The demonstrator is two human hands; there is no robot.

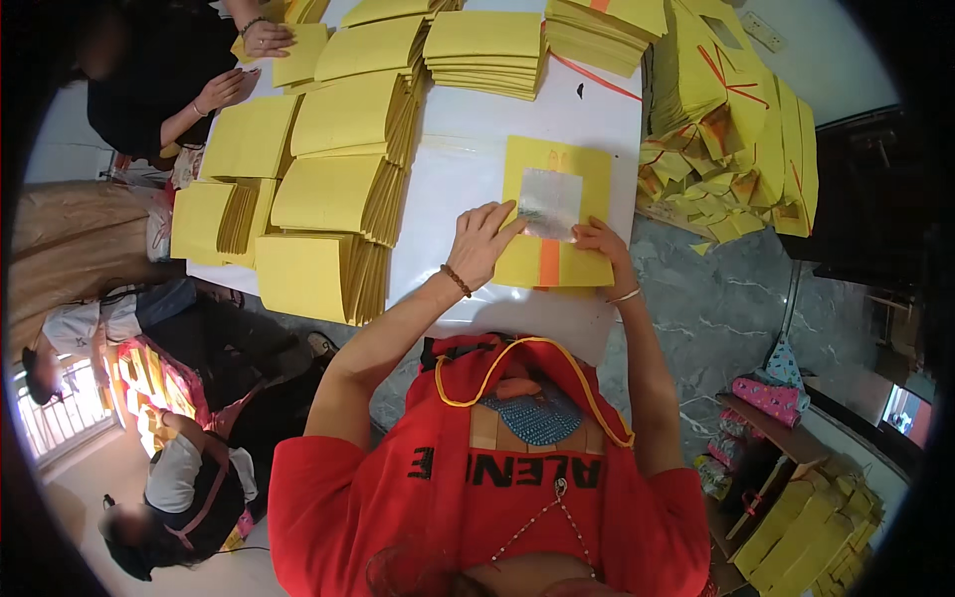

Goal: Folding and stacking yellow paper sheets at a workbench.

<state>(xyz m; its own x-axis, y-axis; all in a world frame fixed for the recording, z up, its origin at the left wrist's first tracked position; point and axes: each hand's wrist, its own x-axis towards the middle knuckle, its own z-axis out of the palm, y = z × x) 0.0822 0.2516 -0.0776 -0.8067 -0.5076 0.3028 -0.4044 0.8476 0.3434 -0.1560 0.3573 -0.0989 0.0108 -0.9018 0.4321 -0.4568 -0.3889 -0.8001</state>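
Left of the yellow sheet (587, 174) we have yellow stacks (330, 191), then our left hand (481, 241), fingers loosely bent at the silver square's (550, 202) left edge. Square's already down mid-sheet over the orange strip (549, 264); fingers not yet off it, so we'd call this piece part-done. On the sheet's right side, our right hand (605, 244) curls at the square's lower corner; can't tell if either pinches.

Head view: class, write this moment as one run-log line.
left hand: at left edge of silvery square; right hand: at its lower-right corner; square: over yellow sheet; sheet: on white table
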